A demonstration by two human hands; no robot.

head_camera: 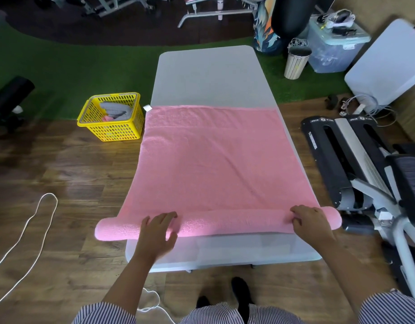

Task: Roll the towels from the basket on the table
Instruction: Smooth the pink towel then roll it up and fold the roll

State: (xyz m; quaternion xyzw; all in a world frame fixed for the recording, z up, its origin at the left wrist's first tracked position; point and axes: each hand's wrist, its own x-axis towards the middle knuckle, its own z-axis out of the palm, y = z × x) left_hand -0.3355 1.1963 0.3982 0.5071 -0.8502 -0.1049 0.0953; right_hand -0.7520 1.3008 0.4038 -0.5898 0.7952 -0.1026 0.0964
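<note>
A large pink towel (211, 155) lies spread over the near half of the white table (208, 76). Its near edge is wound into a thick roll (236, 222) that overhangs the table on both sides. My left hand (158, 229) rests flat on the roll's left part with fingers spread. My right hand (311, 220) lies on the roll near its right end, fingers bent over the top. On the floor to the left stands a yellow basket (112, 133) holding a grey towel (116, 109) and a bit of pink cloth.
A black and grey exercise machine (356, 164) stands close to the table's right side. A white cord (26, 228) loops on the wooden floor at left. Behind the table are a slatted bin (295, 64), a plastic crate (332, 50) and gym benches.
</note>
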